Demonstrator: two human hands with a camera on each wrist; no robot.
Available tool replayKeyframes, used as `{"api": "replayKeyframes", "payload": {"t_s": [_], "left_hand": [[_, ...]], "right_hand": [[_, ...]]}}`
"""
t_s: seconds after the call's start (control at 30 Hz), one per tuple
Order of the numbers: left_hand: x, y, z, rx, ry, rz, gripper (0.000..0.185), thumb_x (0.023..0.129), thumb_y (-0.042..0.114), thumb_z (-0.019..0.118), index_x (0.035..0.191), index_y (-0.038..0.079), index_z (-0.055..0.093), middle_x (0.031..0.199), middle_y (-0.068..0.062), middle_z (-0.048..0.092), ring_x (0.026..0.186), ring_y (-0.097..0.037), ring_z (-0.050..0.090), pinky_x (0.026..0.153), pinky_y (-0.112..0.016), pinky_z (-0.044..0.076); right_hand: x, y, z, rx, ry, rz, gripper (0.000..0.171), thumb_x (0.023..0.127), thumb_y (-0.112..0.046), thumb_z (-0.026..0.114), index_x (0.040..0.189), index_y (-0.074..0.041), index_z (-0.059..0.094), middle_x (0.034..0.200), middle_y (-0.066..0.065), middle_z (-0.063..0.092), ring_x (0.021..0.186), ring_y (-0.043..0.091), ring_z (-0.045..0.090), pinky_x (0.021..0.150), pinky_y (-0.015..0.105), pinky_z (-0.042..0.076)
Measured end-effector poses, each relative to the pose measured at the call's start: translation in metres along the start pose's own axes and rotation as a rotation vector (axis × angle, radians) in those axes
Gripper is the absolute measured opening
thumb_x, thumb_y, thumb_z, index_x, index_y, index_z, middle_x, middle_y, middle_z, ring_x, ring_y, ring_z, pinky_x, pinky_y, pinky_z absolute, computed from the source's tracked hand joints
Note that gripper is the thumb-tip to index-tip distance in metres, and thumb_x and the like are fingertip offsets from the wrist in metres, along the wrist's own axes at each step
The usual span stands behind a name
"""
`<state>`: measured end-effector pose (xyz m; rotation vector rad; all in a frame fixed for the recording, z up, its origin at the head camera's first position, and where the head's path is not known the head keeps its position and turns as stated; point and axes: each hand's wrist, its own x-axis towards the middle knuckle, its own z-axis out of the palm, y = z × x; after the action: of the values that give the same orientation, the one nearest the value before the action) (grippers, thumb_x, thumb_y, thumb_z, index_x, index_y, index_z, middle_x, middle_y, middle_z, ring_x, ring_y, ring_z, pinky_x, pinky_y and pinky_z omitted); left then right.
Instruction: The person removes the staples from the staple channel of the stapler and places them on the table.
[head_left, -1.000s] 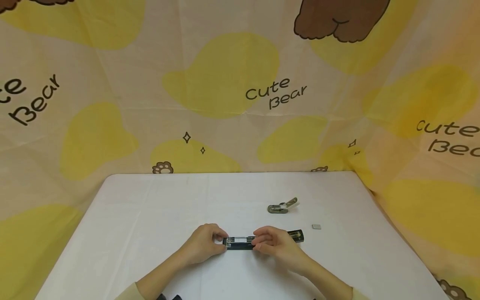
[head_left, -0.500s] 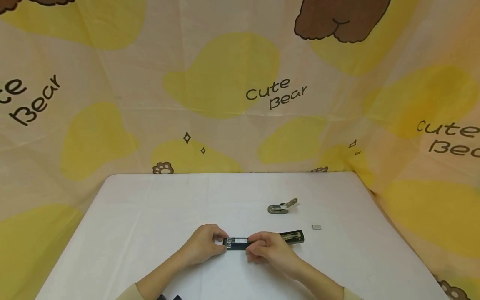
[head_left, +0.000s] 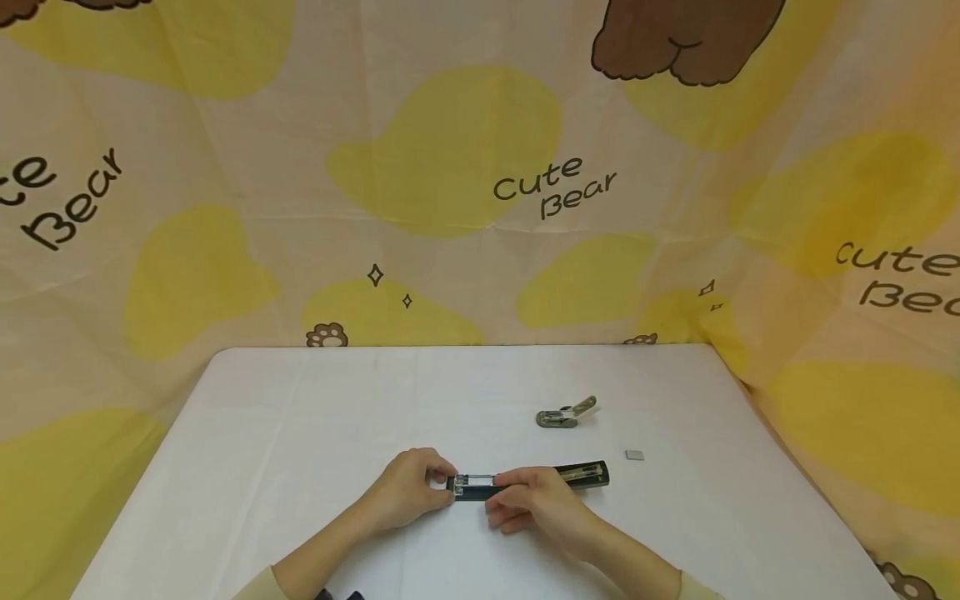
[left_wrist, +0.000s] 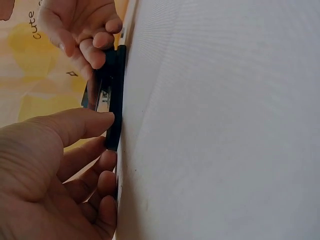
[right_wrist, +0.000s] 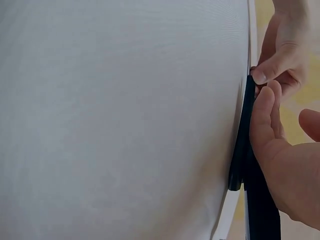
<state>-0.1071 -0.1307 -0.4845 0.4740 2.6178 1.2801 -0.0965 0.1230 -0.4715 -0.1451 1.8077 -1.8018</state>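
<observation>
A black stapler lies folded out flat on the white table, its metal staple channel facing up. My left hand pinches its left end between thumb and fingers. My right hand grips the middle of the stapler, fingers curled over the top. In the left wrist view the thumb of my left hand presses the stapler edge, with my right hand farther along. The right wrist view shows my right hand on the stapler, and my left hand beyond it.
A small metal hinged piece lies behind the stapler on the right. A little grey staple block sits just right of it. A bear-print cloth hangs behind and around the table.
My right hand has slid left along the stapler toward my left hand, uncovering more of its right end. The left hand and the stapler stayed put.
</observation>
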Motion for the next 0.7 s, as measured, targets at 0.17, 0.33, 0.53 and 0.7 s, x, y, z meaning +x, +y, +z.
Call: {"api": "replayKeyframes", "payload": {"t_s": [0.17,0.33,0.53,0.7], "left_hand": [[0.0000,-0.0004,0.0002,-0.003,-0.002,0.002,0.026,0.081,0.009,0.085,0.106,0.008,0.079,0.088,0.005,0.063,0.079,-0.016,0.051,0.067,-0.028,0.042],[0.0002,-0.0008,0.0004,0.003,-0.001,0.006,0.026,0.081,0.009,0.085,0.106,0.008,0.079,0.088,0.006,0.063,0.080,-0.015,0.051,0.068,-0.029,0.042],[0.0000,-0.0009,0.0003,0.002,0.003,0.005,0.026,0.081,0.008,0.085,0.106,0.008,0.079,0.088,0.005,0.063,0.079,-0.015,0.051,0.067,-0.029,0.042],[-0.0001,-0.0009,0.0002,-0.006,-0.002,0.000,0.026,0.081,0.009,0.085,0.106,0.009,0.079,0.088,0.005,0.063,0.077,-0.014,0.051,0.066,-0.028,0.042]], "right_hand": [[0.0023,-0.0001,0.0021,0.043,-0.010,0.023,0.045,0.098,-0.008,0.063,0.133,0.019,0.054,0.107,0.024,0.075,0.087,0.022,0.076,0.079,0.037,0.062],[0.0026,-0.0017,0.0044,0.077,-0.026,0.031,0.044,0.098,-0.007,0.062,0.133,0.019,0.053,0.107,0.024,0.075,0.086,0.021,0.076,0.079,0.036,0.061],[0.0040,-0.0043,0.0063,0.131,-0.042,0.049,0.044,0.097,-0.007,0.063,0.132,0.018,0.054,0.108,0.025,0.074,0.086,0.020,0.076,0.080,0.034,0.061],[0.0055,-0.0033,0.0074,0.167,-0.057,0.055,0.045,0.096,-0.006,0.064,0.132,0.018,0.054,0.104,0.022,0.075,0.085,0.020,0.076,0.080,0.034,0.061]]}}
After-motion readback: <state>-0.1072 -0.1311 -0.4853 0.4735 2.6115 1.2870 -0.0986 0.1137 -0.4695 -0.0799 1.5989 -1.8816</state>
